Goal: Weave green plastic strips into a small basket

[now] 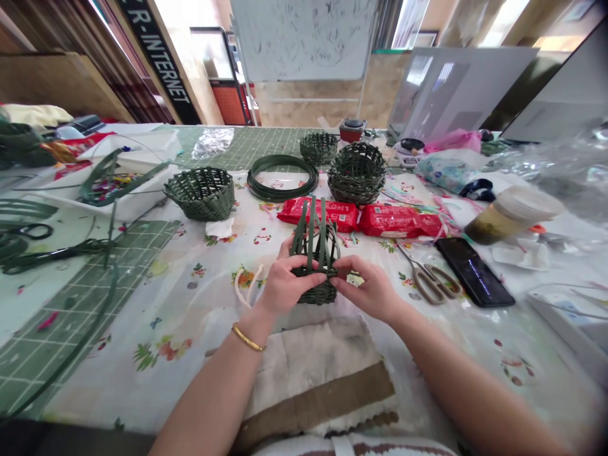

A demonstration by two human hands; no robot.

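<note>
A small dark green woven basket point(317, 294) stands at the middle of the table, its upright strips rising above the woven wall. My left hand point(288, 278), with a gold bangle at the wrist, grips the basket's left side, thumb across the front of the weave. On the right side, my right hand point(361, 284) pinches the weave's upper edge between thumb and fingers. Whether a separate weaving strip lies in that pinch is too small to tell. Under my wrists lies a grey and brown cloth point(318, 367).
Behind the basket lie red packets point(399, 220), a coil of green strip point(283, 178) and finished woven baskets point(357, 174), point(202, 192). Scissors point(433, 282), a phone point(475, 272) and a lidded cup point(510, 215) are to the right. Black-handled scissors point(61, 253) lie left.
</note>
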